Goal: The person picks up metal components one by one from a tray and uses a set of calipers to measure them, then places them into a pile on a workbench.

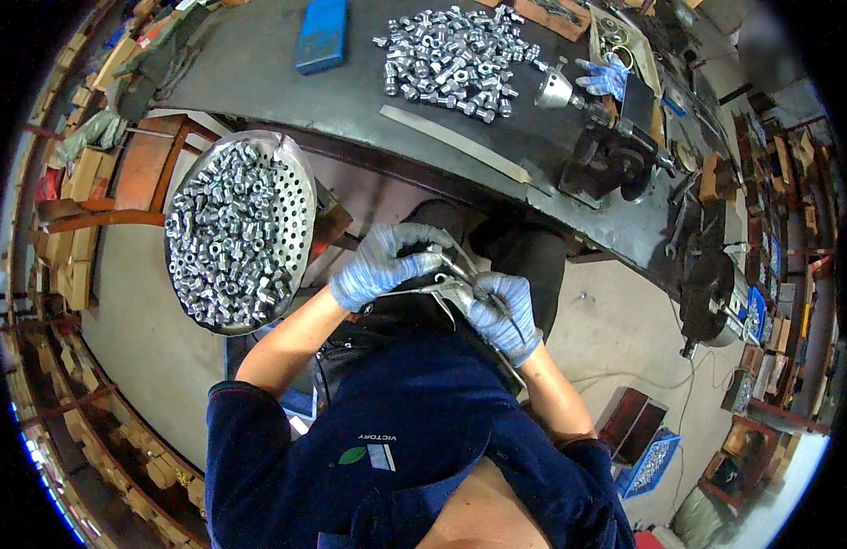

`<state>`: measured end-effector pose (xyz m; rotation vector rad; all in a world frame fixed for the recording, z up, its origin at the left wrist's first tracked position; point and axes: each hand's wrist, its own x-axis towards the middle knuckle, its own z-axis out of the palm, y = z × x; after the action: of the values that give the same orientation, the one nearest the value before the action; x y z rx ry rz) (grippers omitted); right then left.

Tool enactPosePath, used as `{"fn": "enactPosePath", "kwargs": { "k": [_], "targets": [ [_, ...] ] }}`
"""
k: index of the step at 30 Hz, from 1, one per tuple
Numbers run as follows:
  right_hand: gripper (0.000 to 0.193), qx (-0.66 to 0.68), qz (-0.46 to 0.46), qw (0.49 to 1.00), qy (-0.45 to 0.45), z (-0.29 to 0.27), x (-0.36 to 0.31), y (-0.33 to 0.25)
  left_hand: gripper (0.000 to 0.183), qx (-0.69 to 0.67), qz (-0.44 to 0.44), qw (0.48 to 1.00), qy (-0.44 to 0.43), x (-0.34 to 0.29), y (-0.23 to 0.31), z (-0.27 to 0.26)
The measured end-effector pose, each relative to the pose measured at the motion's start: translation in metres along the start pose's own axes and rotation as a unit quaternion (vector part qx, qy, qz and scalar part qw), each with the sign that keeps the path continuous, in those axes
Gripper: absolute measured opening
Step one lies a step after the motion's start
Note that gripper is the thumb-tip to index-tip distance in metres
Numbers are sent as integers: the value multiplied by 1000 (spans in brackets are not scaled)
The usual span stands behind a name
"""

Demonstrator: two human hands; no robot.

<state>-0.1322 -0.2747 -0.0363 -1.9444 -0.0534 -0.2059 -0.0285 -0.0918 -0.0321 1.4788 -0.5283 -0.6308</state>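
Both my hands wear blue-and-white knit gloves and meet above my lap. My left hand (384,265) is closed, thumb and fingers pinching a small shiny metal part (455,266), whose exact kind is hard to make out. Just below it lies a silvery metal tool (453,292) with slim pointed ends; its kind is unclear. My right hand (504,313) is closed round that tool's right side, and a thin dark rod-like piece shows along the fingers. The gloves hide much of both items.
Left of me, a perforated metal bowl (298,197) holds many metal fittings (224,238). More fittings (455,59) are heaped on the dark workbench (337,114). There too are a blue box (321,37), a flat metal bar (455,145), a vise-like fixture (606,160) and a loose glove (605,78).
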Motion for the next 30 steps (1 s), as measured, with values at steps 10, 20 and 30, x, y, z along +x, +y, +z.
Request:
{"fn": "enactPosePath", "kwargs": {
  "k": [10, 20, 30],
  "targets": [
    [35, 27, -110, 993, -44, -22, -5, -40, 25, 339, 104, 923, 147, 6, -10, -23],
    [32, 36, -74, 994, -64, -8, 3, -43, 22, 429, 127, 877, 175, 7, -19, -21],
    [32, -213, -152, 965, -37, 20, 23, -24, 26, 386, 180, 898, 107, 15, -12, -7]
  ]
}}
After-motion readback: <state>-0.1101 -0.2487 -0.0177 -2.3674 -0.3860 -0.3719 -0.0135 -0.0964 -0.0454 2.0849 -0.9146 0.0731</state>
